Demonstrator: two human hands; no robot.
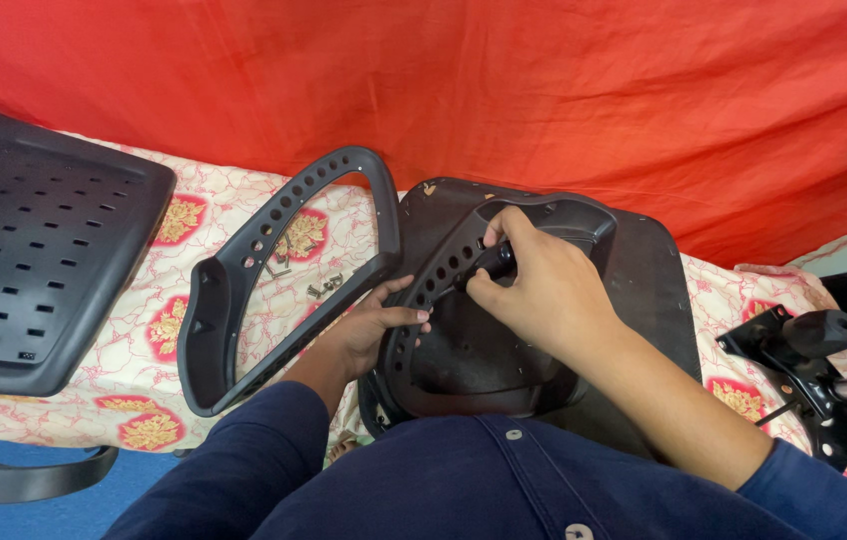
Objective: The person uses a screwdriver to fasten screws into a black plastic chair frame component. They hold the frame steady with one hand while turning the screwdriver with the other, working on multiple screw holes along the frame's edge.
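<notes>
A black chair seat base (644, 270) lies upside down on a patterned cloth in front of me. A black perforated armrest frame (424, 290) lies on top of it. My right hand (539, 285) is closed around a black tool handle (489, 265), its tip set against the armrest near the holes. My left hand (374, 325) grips the armrest's left edge, thumb on top. A second black armrest (284, 260) lies just left of my left hand. Small screws (326, 287) sit on the cloth inside that loop.
A black perforated chair backrest (34, 270) lies at the left. A chair mechanism with a metal lever (814, 360) sits at the right edge. A red cloth (544, 90) hangs behind. The patterned cloth (174, 330) covers the surface; blue floor (64, 510) shows at lower left.
</notes>
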